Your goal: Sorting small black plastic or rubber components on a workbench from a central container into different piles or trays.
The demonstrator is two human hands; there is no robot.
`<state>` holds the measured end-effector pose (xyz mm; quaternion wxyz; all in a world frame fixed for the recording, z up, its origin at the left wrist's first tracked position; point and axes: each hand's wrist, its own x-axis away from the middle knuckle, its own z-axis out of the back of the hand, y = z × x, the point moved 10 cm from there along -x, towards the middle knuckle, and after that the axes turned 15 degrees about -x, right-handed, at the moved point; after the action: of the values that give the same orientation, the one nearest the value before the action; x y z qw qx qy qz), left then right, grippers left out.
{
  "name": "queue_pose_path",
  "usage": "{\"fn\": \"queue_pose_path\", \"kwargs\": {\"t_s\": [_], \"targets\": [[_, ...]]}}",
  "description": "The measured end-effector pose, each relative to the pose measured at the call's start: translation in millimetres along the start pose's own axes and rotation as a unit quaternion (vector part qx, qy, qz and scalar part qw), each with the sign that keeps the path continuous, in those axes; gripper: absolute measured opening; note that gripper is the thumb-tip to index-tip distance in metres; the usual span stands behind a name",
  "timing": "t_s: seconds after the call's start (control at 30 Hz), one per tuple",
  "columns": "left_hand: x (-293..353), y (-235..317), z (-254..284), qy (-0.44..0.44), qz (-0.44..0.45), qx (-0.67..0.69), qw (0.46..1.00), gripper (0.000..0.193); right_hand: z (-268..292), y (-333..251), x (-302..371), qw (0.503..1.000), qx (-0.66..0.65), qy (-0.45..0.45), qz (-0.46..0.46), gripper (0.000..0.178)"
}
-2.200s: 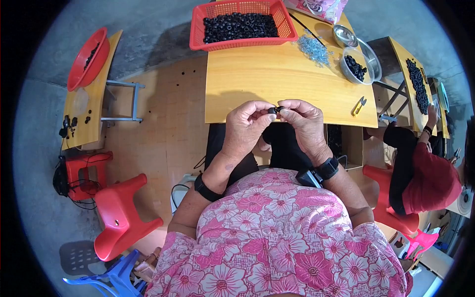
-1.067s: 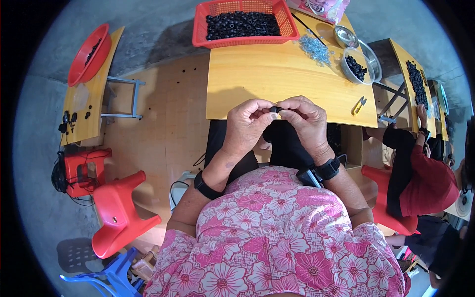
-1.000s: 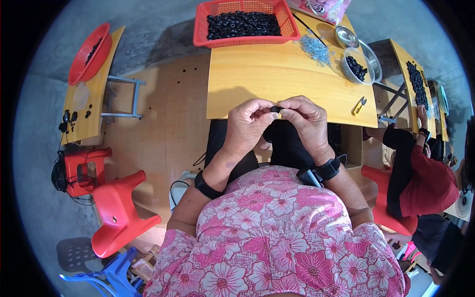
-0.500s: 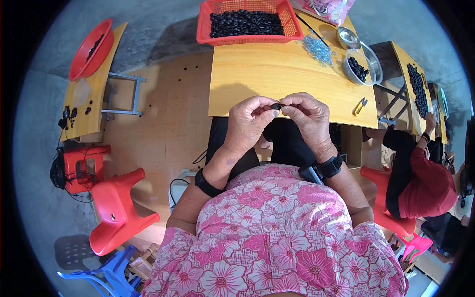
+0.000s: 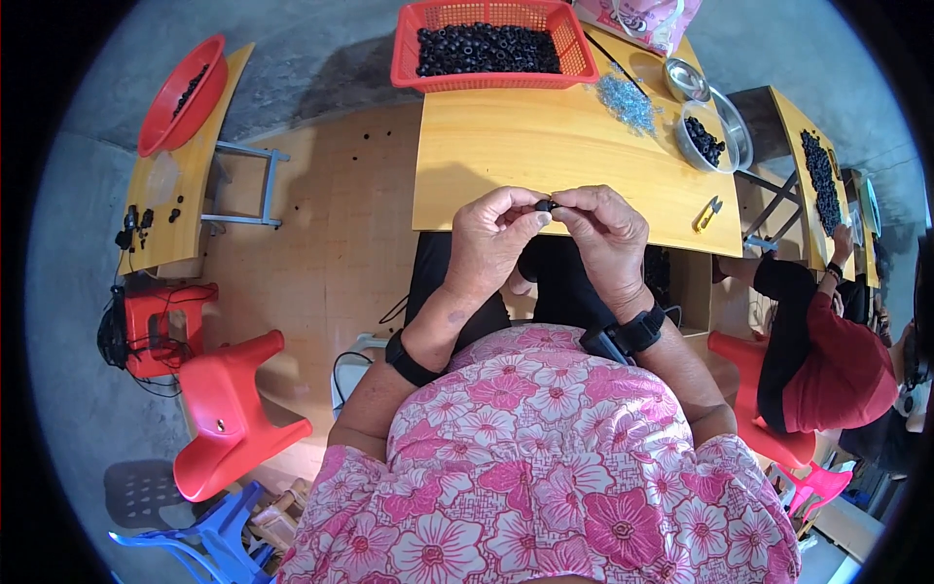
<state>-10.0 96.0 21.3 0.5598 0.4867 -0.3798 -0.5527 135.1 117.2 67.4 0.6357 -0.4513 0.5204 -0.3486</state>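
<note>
Above the front edge of the yellow wooden table (image 5: 506, 146), my two hands meet at their fingertips. My left hand (image 5: 494, 241) pinches a small black rounded part (image 5: 542, 205) between thumb and forefinger. The thumb and forefinger of my right hand (image 5: 608, 234) close on the right end of this same part; whether they also grip some smaller piece is hidden. Ahead of my hands, a red plastic basket (image 5: 496, 84) holds many similar black parts. To its right lies a loose pile of small clear-blue pieces (image 5: 628, 103).
A clear bowl (image 5: 687, 156) of black parts, metal bowls (image 5: 686, 80) and yellow-handled thread snips (image 5: 708, 214) stand or lie at the table's right. Red stools (image 5: 229, 414) are at left. On the right, a co-worker in a red top (image 5: 839, 375) reaches toward another table.
My hands stay almost in place, both still pinching the black part. The right wrist has turned slightly. The view has shifted a little.
</note>
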Motion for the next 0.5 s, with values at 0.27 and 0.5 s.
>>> {"fn": "queue_pose_path", "kwargs": {"t_s": [0.27, 0.5], "targets": [[2, -6, -2, -0.008, 0.019, 0.027, 0.999, 0.014, -8, -23, 4, 0.991, 0.074, -0.023, 0.111, 0.025], [3, -7, -4, -0.013, 0.04, 0.046, 0.998, 0.014, -2, -10, 4, 0.997, 0.05, 0.005, 0.064, 0.026]]}}
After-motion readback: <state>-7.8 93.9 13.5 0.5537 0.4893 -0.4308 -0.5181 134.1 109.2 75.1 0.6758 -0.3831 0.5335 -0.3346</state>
